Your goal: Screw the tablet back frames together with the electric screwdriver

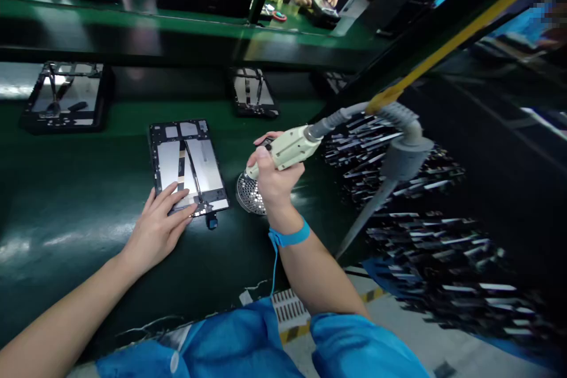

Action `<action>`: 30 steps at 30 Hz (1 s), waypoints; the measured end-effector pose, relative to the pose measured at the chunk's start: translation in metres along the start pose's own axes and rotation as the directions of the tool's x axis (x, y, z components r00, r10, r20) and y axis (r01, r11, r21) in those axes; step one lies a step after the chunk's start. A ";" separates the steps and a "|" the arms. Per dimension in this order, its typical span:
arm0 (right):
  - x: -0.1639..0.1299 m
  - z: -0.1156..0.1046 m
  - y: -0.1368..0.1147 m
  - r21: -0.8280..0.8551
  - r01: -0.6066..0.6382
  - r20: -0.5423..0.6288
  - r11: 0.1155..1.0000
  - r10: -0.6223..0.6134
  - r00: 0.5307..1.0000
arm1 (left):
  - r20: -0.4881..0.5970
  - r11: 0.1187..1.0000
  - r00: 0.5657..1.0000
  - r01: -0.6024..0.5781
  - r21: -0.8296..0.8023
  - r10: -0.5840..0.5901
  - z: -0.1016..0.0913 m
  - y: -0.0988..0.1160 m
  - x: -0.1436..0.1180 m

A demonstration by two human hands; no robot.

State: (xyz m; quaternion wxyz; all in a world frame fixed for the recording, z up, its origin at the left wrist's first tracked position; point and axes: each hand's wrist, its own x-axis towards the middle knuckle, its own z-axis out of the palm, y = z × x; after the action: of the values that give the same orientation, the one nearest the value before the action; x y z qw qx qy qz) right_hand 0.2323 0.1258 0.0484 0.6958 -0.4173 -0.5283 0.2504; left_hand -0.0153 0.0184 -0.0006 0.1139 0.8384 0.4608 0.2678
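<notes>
on the desk, tablet lies opened, left hand flat on its near edge; right hand just beside, clasping driver. judged thin, fragile: hold by frame edges.

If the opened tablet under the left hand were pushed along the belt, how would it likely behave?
The tablet lies flat and looks rigid, so it would probably slide, not tip. The glossy belt suggests little grip. Its exposed insides look fragile; the left hand rests only on its near edge.

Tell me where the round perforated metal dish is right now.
In the head view, the dish sits on the green belt, just under the right hand and right of the open tablet.
</notes>
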 end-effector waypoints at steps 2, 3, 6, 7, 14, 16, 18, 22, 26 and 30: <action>-0.001 0.000 0.002 -0.005 0.005 -0.004 1.000 -0.005 1.000 | 0.016 1.000 1.000 0.008 0.004 -0.008 -0.001 0.000 0.000; -0.001 0.000 0.002 -0.006 0.005 -0.008 1.000 -0.005 1.000 | 0.018 1.000 1.000 0.012 0.006 -0.012 -0.002 0.000 0.000; -0.001 -0.001 0.002 -0.027 -0.007 -0.018 1.000 0.007 1.000 | 0.019 1.000 1.000 0.014 0.012 -0.014 -0.003 0.000 0.000; -0.001 -0.001 0.002 -0.038 -0.012 -0.020 0.999 0.011 1.000 | 0.020 1.000 1.000 0.013 0.015 -0.013 -0.003 0.000 0.000; -0.001 -0.002 0.005 -0.045 -0.033 -0.013 0.998 0.032 0.999 | 0.022 1.000 1.000 0.012 0.014 -0.012 -0.001 -0.002 -0.001; -0.002 -0.002 0.007 -0.047 -0.039 -0.020 0.998 0.038 0.999 | 0.017 1.000 1.000 0.016 0.010 -0.016 0.000 -0.002 -0.001; -0.002 -0.002 0.009 -0.051 -0.047 -0.018 0.998 0.046 0.999 | 0.015 1.000 1.000 0.021 0.006 -0.021 0.000 -0.002 -0.001; -0.001 -0.004 0.010 -0.053 -0.050 -0.021 0.997 0.049 0.999 | 0.013 1.000 1.000 0.028 -0.010 -0.028 0.001 -0.001 -0.001; -0.001 -0.001 -0.005 0.009 -0.033 -0.041 0.999 0.033 0.999 | -0.003 0.999 0.999 0.045 -0.020 -0.045 0.004 0.000 0.000; -0.020 0.018 -0.037 0.174 -0.056 0.054 0.983 0.047 0.997 | 0.000 0.996 0.998 0.070 -0.050 -0.070 0.007 0.002 0.003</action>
State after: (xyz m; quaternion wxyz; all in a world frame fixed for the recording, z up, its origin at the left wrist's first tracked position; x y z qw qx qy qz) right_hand 0.2055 0.0962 0.0705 0.7099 -0.3614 -0.5103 0.3241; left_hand -0.0087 0.0199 -0.0044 0.1439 0.8184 0.4832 0.2758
